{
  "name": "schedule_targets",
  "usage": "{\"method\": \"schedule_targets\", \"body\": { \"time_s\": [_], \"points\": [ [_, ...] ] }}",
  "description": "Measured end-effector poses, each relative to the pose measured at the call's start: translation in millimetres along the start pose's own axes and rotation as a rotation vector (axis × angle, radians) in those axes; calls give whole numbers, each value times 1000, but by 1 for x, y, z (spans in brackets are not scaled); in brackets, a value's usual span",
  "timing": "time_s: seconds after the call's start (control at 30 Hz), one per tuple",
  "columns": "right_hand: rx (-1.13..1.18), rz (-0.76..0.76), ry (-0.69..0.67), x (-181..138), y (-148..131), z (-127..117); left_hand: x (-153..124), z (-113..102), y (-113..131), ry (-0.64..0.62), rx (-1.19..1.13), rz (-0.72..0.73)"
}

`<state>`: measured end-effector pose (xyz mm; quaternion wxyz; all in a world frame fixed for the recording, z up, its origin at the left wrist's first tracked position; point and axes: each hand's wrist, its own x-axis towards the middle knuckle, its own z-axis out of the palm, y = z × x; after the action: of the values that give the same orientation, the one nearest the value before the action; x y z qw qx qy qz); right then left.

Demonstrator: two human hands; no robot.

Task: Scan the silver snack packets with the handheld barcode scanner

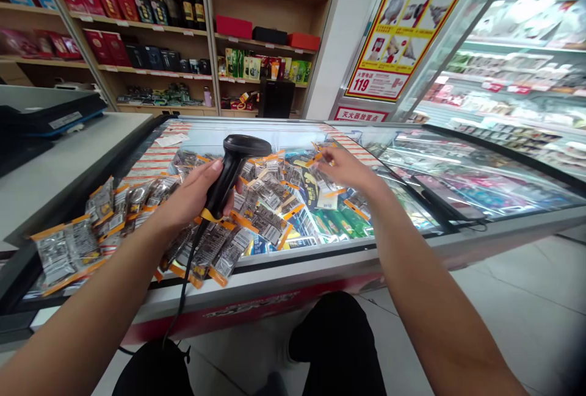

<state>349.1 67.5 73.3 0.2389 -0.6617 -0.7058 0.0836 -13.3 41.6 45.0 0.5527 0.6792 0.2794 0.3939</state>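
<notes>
My left hand (201, 191) is wrapped round the handle of a black barcode scanner (224, 179) with a yellow band near its base. The scanner stands upright, its head at the top and its cord hanging down. Farther right, my right hand (341, 167) pinches the orange edge of a clear snack packet (326, 183) above the freezer's glass top. Many similar packets (270, 191) with orange edges and printed labels lie loosely between and below my hands. More packets (75, 249) are heaped to the left, beside my left forearm.
The packets lie on a chest freezer (320, 260) whose glass shows coloured packages inside. A pale counter (36, 191) adjoins it at left. Shelves (151, 24) with bottles and boxes stand behind, a lit refrigerated display (517, 72) at right. The scanner cord (183, 292) hangs near my knees.
</notes>
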Motion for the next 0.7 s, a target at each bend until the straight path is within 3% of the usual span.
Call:
{"method": "schedule_targets", "body": {
  "time_s": [0.1,0.23,0.4,0.7],
  "points": [
    [312,-55,228,16,-26,10,0,2,1,-18,-30,19],
    [666,-49,166,30,-56,39,0,4,1,-12,-51,39],
    [668,-126,107,26,-64,65,1,2,-3,-38,-44,29],
    [694,-192,90,25,-52,71,1,3,-3,-51,-29,12]
  ]
}}
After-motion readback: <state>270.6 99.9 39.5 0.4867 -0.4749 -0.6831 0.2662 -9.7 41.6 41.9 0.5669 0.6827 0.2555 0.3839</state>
